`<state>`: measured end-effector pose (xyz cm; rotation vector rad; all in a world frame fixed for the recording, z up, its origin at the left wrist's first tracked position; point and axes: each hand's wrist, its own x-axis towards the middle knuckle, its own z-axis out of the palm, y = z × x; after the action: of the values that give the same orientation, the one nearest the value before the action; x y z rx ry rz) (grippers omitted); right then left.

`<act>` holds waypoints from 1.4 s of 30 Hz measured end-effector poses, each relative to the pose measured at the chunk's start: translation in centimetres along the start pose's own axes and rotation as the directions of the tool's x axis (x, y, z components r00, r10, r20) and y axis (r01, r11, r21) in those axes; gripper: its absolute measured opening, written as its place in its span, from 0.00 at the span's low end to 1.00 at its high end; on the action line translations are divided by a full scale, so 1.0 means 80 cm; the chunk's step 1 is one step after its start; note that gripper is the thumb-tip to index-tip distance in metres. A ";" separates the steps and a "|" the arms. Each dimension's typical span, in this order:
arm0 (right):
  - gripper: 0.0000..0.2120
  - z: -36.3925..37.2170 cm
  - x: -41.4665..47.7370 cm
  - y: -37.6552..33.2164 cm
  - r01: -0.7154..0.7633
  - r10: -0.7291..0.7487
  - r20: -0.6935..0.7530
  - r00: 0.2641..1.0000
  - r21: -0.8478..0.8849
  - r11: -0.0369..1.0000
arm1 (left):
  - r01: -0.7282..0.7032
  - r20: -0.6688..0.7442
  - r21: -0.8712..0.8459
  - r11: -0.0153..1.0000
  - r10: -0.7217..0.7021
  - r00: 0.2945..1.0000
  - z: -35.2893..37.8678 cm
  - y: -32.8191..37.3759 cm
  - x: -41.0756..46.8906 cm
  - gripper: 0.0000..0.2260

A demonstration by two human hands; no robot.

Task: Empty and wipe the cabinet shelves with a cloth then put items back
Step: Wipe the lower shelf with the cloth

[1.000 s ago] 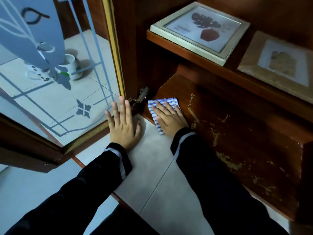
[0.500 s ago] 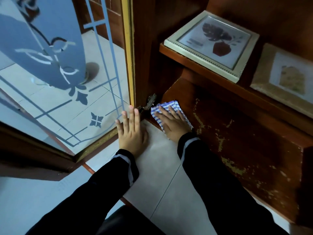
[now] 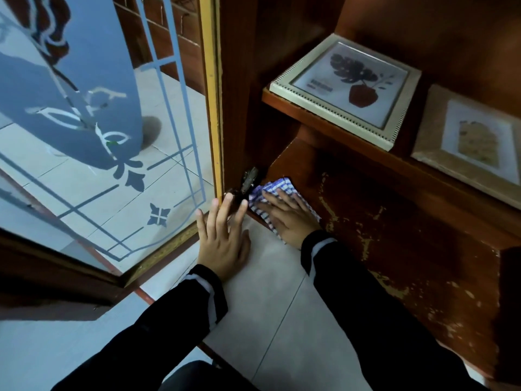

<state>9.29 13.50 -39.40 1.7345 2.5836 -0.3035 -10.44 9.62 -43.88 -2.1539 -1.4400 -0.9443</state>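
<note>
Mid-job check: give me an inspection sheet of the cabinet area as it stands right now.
Surface: bottom shelf, dark wood, finish chipped in pale patches.
Job's things: checked cloth at the shelf's front left corner, beside the hinge; white-framed picture and tan-framed picture lie on the upper shelf.
Clutter: nothing seen.
Hands: right hand presses flat on the cloth; left hand rests flat on the floor tile.
Cables: nothing seen.
Surroundings: glass door open at left.
</note>
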 end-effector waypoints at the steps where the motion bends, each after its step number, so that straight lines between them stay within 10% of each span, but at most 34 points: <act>1: 0.30 -0.001 0.000 0.000 -0.017 0.017 -0.004 1.000 0.003 1.000 | -0.032 -0.007 -0.025 0.999 0.032 0.999 0.000 -0.001 -0.001 0.24; 11: 0.28 0.005 0.002 0.002 -0.023 0.026 -0.073 0.997 0.039 0.999 | -0.078 0.095 -0.208 0.975 0.100 0.990 0.003 -0.012 0.001 0.10; 17: 0.25 0.003 0.022 -0.003 -0.282 0.290 -0.071 0.955 0.105 0.954 | -0.055 0.178 -0.207 0.977 0.093 0.980 0.007 -0.014 0.000 0.05; 23: 0.26 0.008 -0.002 0.009 -0.172 0.178 -0.129 0.976 0.055 0.984 | 0.048 0.330 -0.230 0.972 0.031 0.944 0.002 -0.009 0.003 0.13; 29: 0.26 0.003 0.021 0.006 -0.372 0.379 -0.054 0.924 0.110 0.922 | 0.105 0.468 -0.325 0.940 0.063 0.881 0.001 -0.005 0.008 0.19; 35: 0.25 0.009 0.005 0.018 -0.171 0.176 -0.126 0.976 0.048 0.984 | 0.132 0.607 -0.320 0.938 0.096 0.789 0.000 -0.006 0.012 0.25; 42: 0.26 -0.004 0.042 0.022 -0.400 0.406 -0.036 0.913 0.107 0.910 | 0.062 0.653 -0.283 0.957 0.144 0.744 0.005 -0.003 0.021 0.30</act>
<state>9.66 17.27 -39.76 2.2824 2.1954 -0.3750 -10.11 11.07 -42.98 -2.9315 -1.6083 -0.3589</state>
